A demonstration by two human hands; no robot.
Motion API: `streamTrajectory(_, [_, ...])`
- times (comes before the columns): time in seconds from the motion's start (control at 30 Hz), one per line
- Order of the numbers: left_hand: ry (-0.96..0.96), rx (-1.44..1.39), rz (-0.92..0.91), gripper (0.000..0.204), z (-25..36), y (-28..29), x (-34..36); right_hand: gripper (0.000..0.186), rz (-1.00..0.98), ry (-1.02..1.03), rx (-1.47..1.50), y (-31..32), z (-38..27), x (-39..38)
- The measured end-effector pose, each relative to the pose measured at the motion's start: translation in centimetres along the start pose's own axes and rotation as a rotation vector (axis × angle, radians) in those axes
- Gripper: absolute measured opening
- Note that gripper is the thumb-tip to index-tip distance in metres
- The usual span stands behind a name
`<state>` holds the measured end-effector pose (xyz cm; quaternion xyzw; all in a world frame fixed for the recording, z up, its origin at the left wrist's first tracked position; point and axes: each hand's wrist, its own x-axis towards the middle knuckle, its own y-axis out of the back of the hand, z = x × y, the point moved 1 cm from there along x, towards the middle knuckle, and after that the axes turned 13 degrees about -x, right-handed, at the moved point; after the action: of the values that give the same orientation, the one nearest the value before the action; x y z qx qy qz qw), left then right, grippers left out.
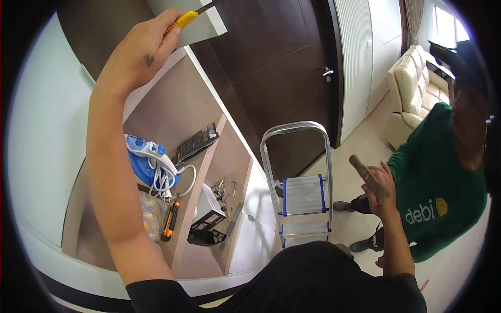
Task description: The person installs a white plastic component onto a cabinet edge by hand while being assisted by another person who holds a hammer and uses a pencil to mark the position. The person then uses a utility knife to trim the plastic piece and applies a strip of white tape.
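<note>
My left hand (148,44), raised at the upper left beside the shelf unit, is closed around a yellow-handled tool (183,21). A thin dark blade or shaft points from it to the upper right and runs out of view, so its exact kind is unclear. The tool is close to the pale edge of a panel (215,23). On the right, my right hand (382,190) grips a grey-brown, rough-looking stick-shaped piece (365,173), held in front of the person in green.
Open shelves (180,99) hold a blue-and-white iron (148,161), an orange-and-black cutter (170,219), a black pouch (197,143), a box (209,215) and small loose hardware (224,190). An aluminium stepladder (304,195) stands before a dark door (261,68). A person (438,188) stands close right; behind is a cream sofa (409,83).
</note>
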<state>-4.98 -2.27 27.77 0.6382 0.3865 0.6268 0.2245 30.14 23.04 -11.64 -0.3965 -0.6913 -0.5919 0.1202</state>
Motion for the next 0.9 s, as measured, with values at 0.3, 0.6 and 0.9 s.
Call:
streamTrajectory(0.3, [-0.064, 0.131, -0.035, 0.031, 3.1, 1.0, -0.4, 0.014, 0.236, -0.03, 0.849, 2.8, -10.8, 14.2])
streamTrajectory(0.6, [-0.102, 0.293, -0.048, 0.03, 4.9, 0.5, 0.7, 0.023, 0.275, 0.199, 1.027, 5.0, -15.9, 32.6])
streamTrajectory(0.9, [0.035, 0.366, -0.074, 0.027, 6.0, -1.5, 2.7, 0.027, 0.045, 0.29, 1.33, 3.0, -17.1, 40.3])
